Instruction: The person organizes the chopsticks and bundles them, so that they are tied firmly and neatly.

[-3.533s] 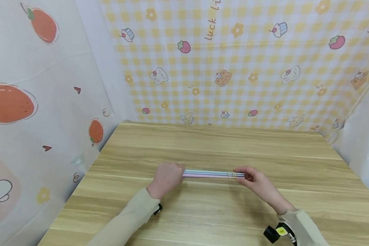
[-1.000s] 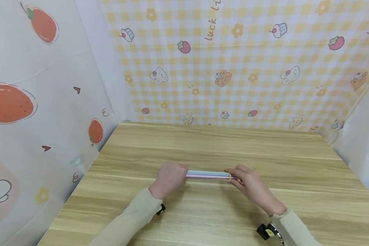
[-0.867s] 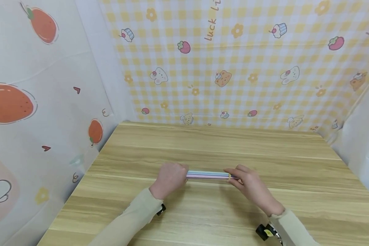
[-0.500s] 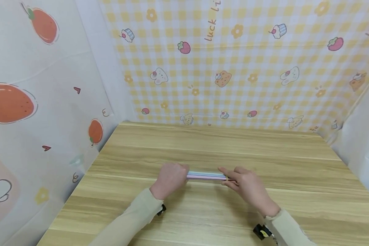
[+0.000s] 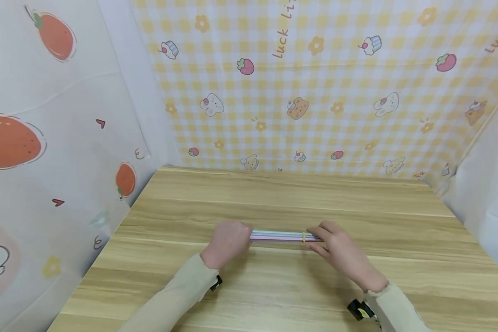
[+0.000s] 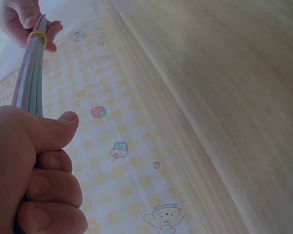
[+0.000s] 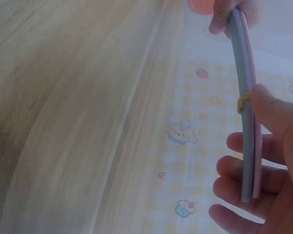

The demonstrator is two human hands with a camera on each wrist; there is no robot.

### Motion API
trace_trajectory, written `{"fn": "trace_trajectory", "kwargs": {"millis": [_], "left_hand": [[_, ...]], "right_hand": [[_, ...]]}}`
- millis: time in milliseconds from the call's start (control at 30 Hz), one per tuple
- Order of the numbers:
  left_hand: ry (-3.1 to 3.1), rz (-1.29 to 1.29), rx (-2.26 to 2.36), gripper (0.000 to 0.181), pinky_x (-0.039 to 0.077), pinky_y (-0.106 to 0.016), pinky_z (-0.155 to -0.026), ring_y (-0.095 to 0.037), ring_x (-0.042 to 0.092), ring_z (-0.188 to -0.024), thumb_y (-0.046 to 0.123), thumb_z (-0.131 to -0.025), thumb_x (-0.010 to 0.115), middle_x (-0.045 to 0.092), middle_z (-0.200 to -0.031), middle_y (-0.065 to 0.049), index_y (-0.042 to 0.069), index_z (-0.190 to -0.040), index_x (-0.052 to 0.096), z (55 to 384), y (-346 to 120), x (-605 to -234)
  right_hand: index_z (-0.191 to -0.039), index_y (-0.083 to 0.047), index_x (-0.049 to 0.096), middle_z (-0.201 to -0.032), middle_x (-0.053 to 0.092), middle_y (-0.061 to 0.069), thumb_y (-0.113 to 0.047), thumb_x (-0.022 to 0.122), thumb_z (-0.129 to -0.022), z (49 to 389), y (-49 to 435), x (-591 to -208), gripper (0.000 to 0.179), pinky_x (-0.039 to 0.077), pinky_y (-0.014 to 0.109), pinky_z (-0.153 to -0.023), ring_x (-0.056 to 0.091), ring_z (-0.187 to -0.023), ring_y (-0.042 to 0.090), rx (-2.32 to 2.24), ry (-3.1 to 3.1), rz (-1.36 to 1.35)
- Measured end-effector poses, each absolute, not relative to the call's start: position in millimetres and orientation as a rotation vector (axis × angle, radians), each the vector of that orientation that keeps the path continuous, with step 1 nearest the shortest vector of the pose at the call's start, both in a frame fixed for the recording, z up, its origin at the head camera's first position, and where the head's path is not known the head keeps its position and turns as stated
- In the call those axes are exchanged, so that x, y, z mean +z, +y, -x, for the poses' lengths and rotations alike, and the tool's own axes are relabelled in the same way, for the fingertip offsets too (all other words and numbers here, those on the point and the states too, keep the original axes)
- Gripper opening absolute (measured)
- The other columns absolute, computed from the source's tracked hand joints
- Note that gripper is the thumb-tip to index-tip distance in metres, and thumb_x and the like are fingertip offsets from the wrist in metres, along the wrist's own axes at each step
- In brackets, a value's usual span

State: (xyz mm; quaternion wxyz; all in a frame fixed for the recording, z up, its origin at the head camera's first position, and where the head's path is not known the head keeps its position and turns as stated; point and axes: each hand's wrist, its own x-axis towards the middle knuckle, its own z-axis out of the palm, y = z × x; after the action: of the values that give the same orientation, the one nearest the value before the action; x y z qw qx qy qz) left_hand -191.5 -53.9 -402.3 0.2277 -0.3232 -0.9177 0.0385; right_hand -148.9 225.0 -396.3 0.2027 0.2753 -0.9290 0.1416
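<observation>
A bundle of slim pastel chopsticks point(image 5: 275, 235), in green, blue, pink and purple, lies level between both hands, above the table. My left hand point(image 5: 228, 242) grips its left end in a fist, thumb along the sticks in the left wrist view; that end is hidden inside the hand. A yellow rubber band point(image 5: 303, 237) circles the bundle near the right end. Just beyond the band my right hand point(image 5: 342, 251) holds the bundle. In the right wrist view its thumb point(image 7: 266, 105) lies on the sticks beside the band point(image 7: 243, 103), with the fingers curved behind the blunt ends.
The wood-grain table point(image 5: 265, 290) spreads under both hands. A yellow checked cloth point(image 5: 269, 83) hangs along its back edge, and a white cloth with orange fruit prints point(image 5: 74, 106) stands at the left. Each wrist wears a small black camera point(image 5: 360, 309).
The rubber band, earlier in two spread loops, now sits gathered in one narrow ring. My right hand shifted left along the bundle, then slightly back right. The left hand keeps its grip.
</observation>
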Motion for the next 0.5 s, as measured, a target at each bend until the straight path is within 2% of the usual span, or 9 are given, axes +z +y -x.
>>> {"fn": "trace_trajectory", "kwargs": {"millis": [133,500], "left_hand": [[-2.524,0.88,0.115,0.021,0.018,-0.019,-0.032,-0.004,0.019,-0.042,0.018,-0.071,0.073,0.037,-0.045,0.009,0.017,-0.059,0.055,192,-54,-402],[-2.463,0.891,0.137,0.029,0.016,-0.019,-0.033,-0.004,0.016,-0.043,0.016,-0.068,0.072,0.029,-0.045,0.01,0.019,-0.053,0.046,190,-52,-401]], "right_hand": [[-0.097,-0.004,0.071,-0.085,0.061,-0.002,-0.017,0.08,-0.074,149,227,-394,0.028,0.048,0.017,-0.061,0.053,-0.072,0.004,0.366,-2.578,-0.799],[-0.098,-0.002,0.07,-0.088,0.064,0.0,-0.006,0.076,-0.078,147,217,-389,0.022,0.048,0.017,-0.06,0.056,-0.074,0.006,0.34,-2.572,-0.86]]}}
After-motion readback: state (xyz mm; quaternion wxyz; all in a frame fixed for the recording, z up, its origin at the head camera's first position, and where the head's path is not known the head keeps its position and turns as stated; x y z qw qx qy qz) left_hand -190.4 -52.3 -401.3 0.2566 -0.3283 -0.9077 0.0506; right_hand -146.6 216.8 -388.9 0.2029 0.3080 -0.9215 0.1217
